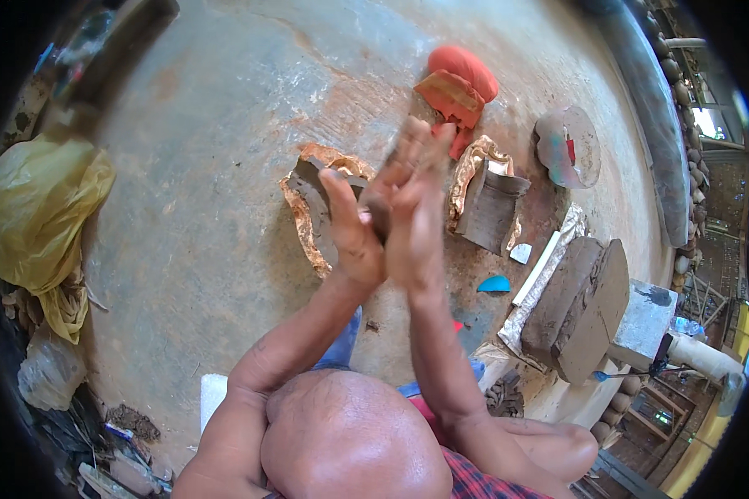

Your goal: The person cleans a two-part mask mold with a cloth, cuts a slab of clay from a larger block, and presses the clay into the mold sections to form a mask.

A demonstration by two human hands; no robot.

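Note:
My left hand (pixel 356 241) and my right hand (pixel 416 212) are raised palm to palm above the floor, blurred by motion. Between the palms shows a dark grey lump of clay (pixel 379 218), mostly hidden by the fingers. Beneath the left hand lies a mold half with a rough tan rim (pixel 298 218) and grey clay inside, partly covered by my hands. To the right of my right hand sits another rough-rimmed mold half (pixel 468 166), with a curved grey clay slab (pixel 493 204) in it.
A large clay block (pixel 578 312) stands at right, beside a white stick (pixel 536 268). Nearer are a blue scraper (pixel 493 284) and a white piece (pixel 520 253). Beyond lie a red bundle (pixel 458 79) and a round slab (pixel 570 145). A yellow plastic bag (pixel 46 216) sits left.

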